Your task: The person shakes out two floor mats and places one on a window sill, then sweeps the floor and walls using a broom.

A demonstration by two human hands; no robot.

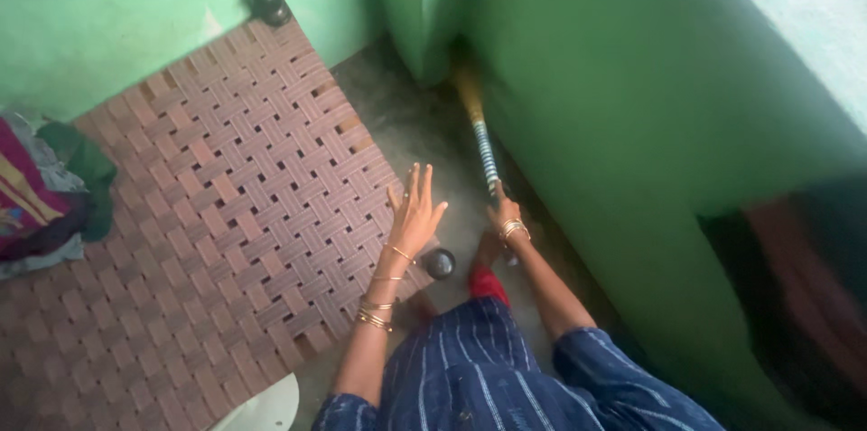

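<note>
**Broom in my right grip, by the green wall**

My right hand (506,214) grips the broom (483,147) by its striped handle; its bristles reach ahead into the wall corner. My left hand (417,214) hovers open, fingers spread, over the woven bed (226,187) edge beside it.

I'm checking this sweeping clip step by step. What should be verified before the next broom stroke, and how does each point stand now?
1. Right hand grips the broom handle: ok.
2. Broom head in the corner by the green wall: ok, though blurred.
3. Left hand free, open above the woven cot edge: ok.
4. Floor between cot and wall free of obstacles: ok where it shows.
5. Cot leg apart from the broom: ok, but close to the right hand.
6. Dirt on the floor: cannot tell, too blurred.
</note>
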